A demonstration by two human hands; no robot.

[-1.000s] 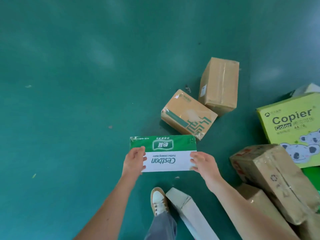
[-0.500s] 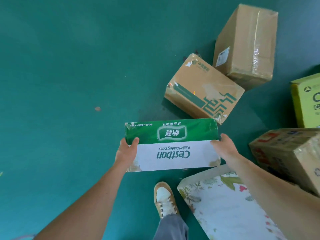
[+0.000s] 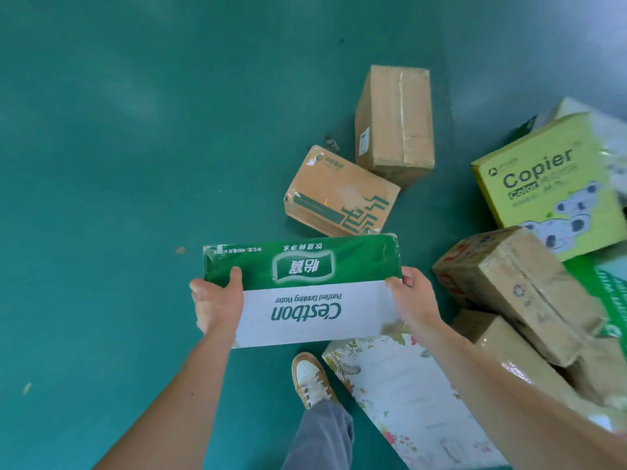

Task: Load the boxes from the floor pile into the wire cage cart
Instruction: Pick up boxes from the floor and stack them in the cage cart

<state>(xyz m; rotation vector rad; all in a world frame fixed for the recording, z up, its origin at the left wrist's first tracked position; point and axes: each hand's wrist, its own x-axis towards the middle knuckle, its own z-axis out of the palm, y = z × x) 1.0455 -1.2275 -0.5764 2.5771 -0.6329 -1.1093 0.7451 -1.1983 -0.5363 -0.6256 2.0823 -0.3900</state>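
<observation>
A green and white Cestbon water box (image 3: 305,293) is held in the air above the green floor, between both hands. My left hand (image 3: 217,300) grips its left end, thumb on the top face. My right hand (image 3: 412,298) grips its right end. The floor pile lies to the right: a brown box with green stripes (image 3: 339,193), a plain taped brown box (image 3: 395,123), a lime Copier box (image 3: 549,184), a wrapped brown box (image 3: 519,286) and a white floral box (image 3: 407,395). No wire cage cart is in view.
My shoe (image 3: 310,379) and grey trouser leg stand just below the held box, beside the floral box. Bare green floor (image 3: 118,164) spreads over the whole left half. More brown boxes (image 3: 529,361) are stacked at the lower right.
The Cestbon box has come up off the floor and closer to the camera in both hands. The view swung over the pile and back, so the Copier box shows again.
</observation>
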